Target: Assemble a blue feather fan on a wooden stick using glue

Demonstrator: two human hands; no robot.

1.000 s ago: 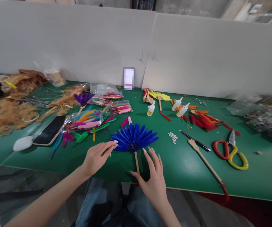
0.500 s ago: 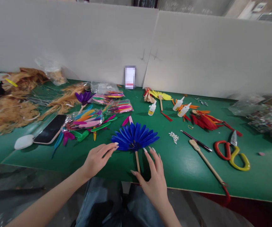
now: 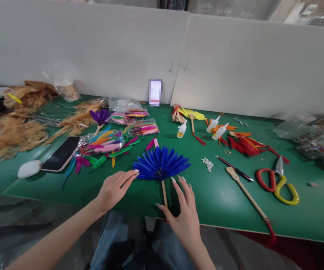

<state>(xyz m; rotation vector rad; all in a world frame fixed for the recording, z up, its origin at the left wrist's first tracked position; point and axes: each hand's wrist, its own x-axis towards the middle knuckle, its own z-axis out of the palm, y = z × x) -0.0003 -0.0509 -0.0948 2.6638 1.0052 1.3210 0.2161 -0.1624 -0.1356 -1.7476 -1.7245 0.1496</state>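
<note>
A fan of blue feathers (image 3: 162,161) lies spread on the green table in front of me, its thin wooden handle (image 3: 164,193) pointing towards me. At the fan's left edge, my left hand (image 3: 115,187) has thumb and fingers pinched together on the tip of the lowest blue feather. My right hand (image 3: 185,213) rests open on the other side, fingers spread. Its fingertips are by the lower right feathers and its thumb lies close to the handle; whether the thumb touches the wood, I cannot tell.
To the right lie small white beads (image 3: 207,164), tweezers (image 3: 233,168), a bare wooden handle (image 3: 248,193) and scissors (image 3: 280,183). Behind stand glue bottles (image 3: 181,129) near a yellow feather fan (image 3: 192,114). Bagged coloured feathers (image 3: 102,142) and a phone (image 3: 60,154) are leftward.
My left hand has shifted very slightly left at the fan's edge, still pinched. The right hand and the blue fan look the same.
</note>
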